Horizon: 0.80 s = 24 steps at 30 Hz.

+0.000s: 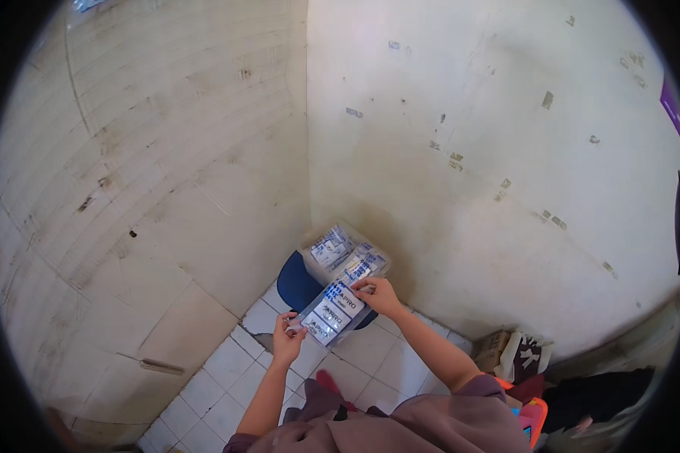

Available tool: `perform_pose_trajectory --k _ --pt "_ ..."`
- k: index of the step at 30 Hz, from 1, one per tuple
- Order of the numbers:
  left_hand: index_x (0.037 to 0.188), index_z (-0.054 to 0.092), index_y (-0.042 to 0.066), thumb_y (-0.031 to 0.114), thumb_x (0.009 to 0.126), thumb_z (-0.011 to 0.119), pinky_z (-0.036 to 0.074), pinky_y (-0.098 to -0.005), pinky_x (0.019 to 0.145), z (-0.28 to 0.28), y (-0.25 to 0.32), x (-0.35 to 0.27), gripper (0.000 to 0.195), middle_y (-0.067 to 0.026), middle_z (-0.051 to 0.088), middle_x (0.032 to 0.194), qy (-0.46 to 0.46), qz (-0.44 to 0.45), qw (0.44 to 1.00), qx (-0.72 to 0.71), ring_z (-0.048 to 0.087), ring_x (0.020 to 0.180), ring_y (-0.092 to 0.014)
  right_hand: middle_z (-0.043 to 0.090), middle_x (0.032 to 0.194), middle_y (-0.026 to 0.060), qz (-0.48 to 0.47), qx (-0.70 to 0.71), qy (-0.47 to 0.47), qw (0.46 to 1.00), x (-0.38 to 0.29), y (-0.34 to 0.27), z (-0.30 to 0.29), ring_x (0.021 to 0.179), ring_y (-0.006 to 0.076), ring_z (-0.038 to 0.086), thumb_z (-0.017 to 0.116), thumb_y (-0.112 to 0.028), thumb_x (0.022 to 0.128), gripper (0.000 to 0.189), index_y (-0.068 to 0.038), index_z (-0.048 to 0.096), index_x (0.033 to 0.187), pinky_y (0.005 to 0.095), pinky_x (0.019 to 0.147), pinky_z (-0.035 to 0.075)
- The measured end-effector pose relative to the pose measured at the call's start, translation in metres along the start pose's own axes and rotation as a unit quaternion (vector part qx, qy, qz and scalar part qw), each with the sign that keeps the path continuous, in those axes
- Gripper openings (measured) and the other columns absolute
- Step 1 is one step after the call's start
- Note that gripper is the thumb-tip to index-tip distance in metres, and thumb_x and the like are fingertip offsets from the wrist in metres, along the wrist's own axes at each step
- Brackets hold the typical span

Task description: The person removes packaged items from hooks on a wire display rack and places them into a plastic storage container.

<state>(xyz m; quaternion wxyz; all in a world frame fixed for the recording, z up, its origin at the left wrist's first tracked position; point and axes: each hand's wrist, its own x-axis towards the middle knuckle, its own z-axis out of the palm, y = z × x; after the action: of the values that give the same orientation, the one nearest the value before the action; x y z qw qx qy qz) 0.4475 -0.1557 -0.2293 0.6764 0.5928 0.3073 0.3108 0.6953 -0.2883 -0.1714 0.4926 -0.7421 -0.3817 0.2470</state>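
Observation:
A clear plastic packet with several white printed cards (330, 314) is stretched between my two hands. My left hand (289, 338) pinches its lower left edge, and my right hand (377, 295) grips its upper right corner. Just beyond it, a translucent plastic bin (386, 257) holds two rows of similar packets (332, 246) with blue handwriting. The bin rests on a dark blue round seat (296, 281), partly hidden by the bin and the held packet.
Two stained pale walls (374, 170) meet in a corner behind the bin. White floor tiles (226, 379) lie below, one broken near the left wall. At the lower right are a cardboard box (491, 350), an orange-rimmed container (538, 422) and dark cloth (595, 396).

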Motion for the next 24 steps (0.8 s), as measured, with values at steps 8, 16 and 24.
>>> perform_pose_trajectory --k 8,16,24 --pt "0.099 0.062 0.002 -0.003 0.081 0.067 0.049 -0.0222 0.061 0.066 -0.058 0.118 0.019 -0.0075 0.065 0.093 -0.011 0.023 0.995 0.094 0.061 0.074 -0.009 0.066 0.101 0.0141 -0.051 -0.122 0.033 0.991 0.086 0.066 -0.061 0.081 0.0250 0.067 0.065 -0.003 0.078 0.022 -0.006 0.070 0.099 0.0339 0.074 0.052" --pt "0.098 0.065 0.003 0.001 0.077 0.068 0.050 -0.0344 0.076 0.131 -0.068 0.196 0.022 -0.0106 0.066 0.095 -0.009 0.056 0.965 0.256 0.066 0.083 -0.022 0.064 0.103 0.0141 -0.087 -0.192 0.036 0.977 0.174 0.119 -0.098 0.087 0.0294 0.066 0.061 -0.001 0.079 0.023 -0.005 0.068 0.101 0.0357 0.079 0.052" --pt "0.095 0.069 0.006 0.015 0.077 0.064 0.027 -0.0570 0.102 0.165 -0.108 0.211 0.020 -0.0088 0.062 0.109 -0.021 0.098 0.797 0.595 0.048 0.113 -0.026 0.064 0.106 0.0121 -0.091 -0.249 -0.077 0.961 0.212 0.208 -0.096 0.092 0.0314 0.064 0.059 -0.006 0.079 0.024 -0.007 0.069 0.101 0.0419 0.082 0.050"
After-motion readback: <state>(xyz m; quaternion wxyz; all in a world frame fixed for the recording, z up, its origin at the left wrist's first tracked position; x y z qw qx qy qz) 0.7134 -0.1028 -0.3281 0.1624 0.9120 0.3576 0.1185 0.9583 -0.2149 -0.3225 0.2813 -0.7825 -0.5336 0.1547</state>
